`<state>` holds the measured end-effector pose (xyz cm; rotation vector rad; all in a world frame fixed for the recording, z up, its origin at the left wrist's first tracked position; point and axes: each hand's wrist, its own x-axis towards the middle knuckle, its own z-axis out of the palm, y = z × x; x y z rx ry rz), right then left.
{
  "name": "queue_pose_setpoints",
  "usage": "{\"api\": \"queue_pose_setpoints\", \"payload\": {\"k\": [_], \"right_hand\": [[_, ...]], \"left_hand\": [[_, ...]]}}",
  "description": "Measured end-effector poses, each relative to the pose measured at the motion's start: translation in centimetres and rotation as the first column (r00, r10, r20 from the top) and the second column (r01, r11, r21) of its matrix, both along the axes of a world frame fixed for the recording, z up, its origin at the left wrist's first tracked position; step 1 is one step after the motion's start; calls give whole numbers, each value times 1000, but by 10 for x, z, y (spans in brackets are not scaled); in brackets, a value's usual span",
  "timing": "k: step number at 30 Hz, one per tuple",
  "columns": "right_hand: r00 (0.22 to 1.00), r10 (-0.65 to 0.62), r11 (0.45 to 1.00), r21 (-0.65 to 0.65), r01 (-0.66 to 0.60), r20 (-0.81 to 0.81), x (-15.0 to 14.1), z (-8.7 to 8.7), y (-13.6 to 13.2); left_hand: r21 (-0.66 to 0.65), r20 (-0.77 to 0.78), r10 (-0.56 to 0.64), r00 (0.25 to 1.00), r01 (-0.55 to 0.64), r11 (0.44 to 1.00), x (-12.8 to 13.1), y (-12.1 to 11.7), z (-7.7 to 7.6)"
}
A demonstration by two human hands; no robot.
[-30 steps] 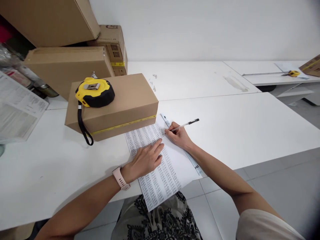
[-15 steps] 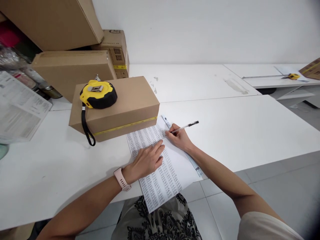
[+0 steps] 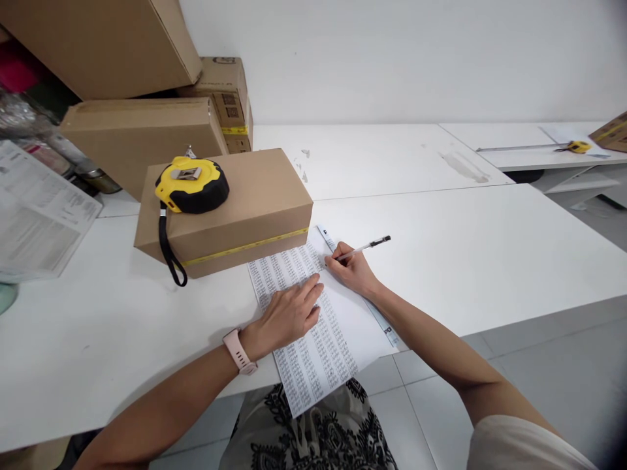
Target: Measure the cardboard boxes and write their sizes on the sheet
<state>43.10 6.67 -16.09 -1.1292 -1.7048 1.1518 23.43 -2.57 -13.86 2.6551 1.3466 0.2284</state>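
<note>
A pen [image 3: 365,247] is pinched in my right hand [image 3: 353,271], its tip down on a sheet of paper [image 3: 318,356] covered in columns of handwriting. My left hand [image 3: 289,313] lies flat on the same sheet, fingers stretched out, holding nothing. The sheet's near corner hangs past the table edge. Under its right side shows a pale blue printed strip [image 3: 385,323]. Just beyond the paper stands a closed cardboard box [image 3: 245,209] with yellow tape along its side. On top of that box rests a yellow and black tape measure [image 3: 193,185], its black strap dangling over the front.
More cardboard boxes [image 3: 142,127] are stacked at the back left. Plastic-wrapped printed papers [image 3: 39,209] lie at the left. The white table [image 3: 441,261] runs to the right, meeting another table with a second tape measure [image 3: 578,147] and a box [image 3: 612,134].
The pen and my right hand have shifted very slightly to the right on the sheet. My left hand stays in place.
</note>
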Motion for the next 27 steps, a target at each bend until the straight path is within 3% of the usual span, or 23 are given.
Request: {"api": "queue_pose_setpoints", "payload": {"k": [27], "right_hand": [[1000, -2, 1000, 4, 2, 19, 0, 3, -1]], "left_hand": [[-30, 19, -2, 1000, 2, 1000, 1, 0, 1]]}}
